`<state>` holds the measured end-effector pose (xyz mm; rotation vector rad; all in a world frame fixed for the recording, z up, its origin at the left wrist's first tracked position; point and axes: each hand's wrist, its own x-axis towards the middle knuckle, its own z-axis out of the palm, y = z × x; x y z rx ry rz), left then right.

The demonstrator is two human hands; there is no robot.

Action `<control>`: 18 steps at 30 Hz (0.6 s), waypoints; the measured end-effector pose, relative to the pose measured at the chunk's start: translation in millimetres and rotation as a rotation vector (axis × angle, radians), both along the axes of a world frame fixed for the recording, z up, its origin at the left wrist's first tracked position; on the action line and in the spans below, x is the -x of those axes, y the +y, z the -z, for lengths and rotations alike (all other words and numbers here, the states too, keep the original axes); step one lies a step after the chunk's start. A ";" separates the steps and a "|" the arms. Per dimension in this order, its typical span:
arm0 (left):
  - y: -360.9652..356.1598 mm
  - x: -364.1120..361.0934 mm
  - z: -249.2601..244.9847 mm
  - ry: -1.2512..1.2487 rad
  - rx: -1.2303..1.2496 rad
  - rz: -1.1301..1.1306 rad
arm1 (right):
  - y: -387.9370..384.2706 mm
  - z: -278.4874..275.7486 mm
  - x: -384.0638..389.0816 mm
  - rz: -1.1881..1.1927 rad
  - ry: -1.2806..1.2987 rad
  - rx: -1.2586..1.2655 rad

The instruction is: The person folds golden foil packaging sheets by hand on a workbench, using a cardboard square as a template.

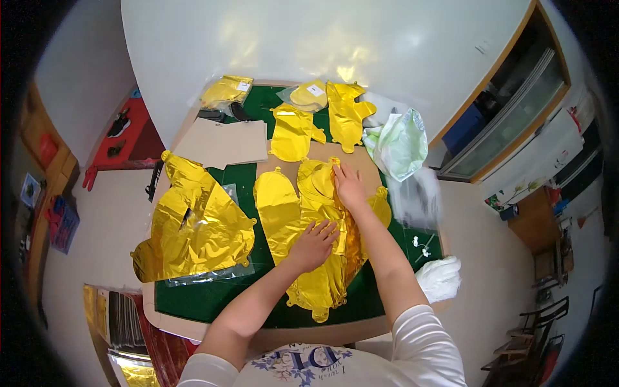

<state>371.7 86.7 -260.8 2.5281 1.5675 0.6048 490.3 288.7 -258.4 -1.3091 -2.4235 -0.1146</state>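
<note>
A flat, uninflated gold foil balloon (322, 278) with wrinkles and small edge tabs lies spread in front of me. My left hand (314, 246) rests on its middle, palm down, with fingers stretched out. Farther up, my right hand (349, 185) lies along the upper right edge of the foil, its fingers extended near the top tab. Rounded gold lobes spread to either side of the balloon's middle. To the left is another large gold foil balloon (200, 226), partly over clear plastic packaging (209, 277).
Smaller gold foil pieces (291, 132) and packaged ones (225, 91) lie toward the wall. A cardboard sheet (222, 143) is at the back left of the green table top (187, 308). Plastic bags (403, 145) and a white bundle (440, 278) line the right side.
</note>
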 end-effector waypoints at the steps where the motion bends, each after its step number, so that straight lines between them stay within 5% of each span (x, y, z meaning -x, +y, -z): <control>1: 0.8 -0.2 1.5 -0.002 -0.005 0.002 | 2.9 1.4 -0.4 -0.006 -0.023 -0.018; 4: 2.1 -0.5 5.6 -0.008 -0.021 0.004 | 6.3 2.6 1.2 -0.013 -0.008 -0.122; 7: 1.7 0.1 2.7 -0.004 -0.029 0.004 | 5.7 -8.9 0.1 0.030 0.366 0.033; 10: -1.5 1.5 1.4 -0.012 -0.014 0.005 | -33.1 -31.8 -32.3 0.236 0.455 -0.108; 14: 0.4 0.0 5.9 -0.052 -0.015 0.006 | -84.0 -30.6 -99.2 0.687 0.288 0.209; 18: 2.9 0.5 9.4 -0.050 -0.046 0.011 | -108.6 -34.6 -110.7 0.842 0.193 0.420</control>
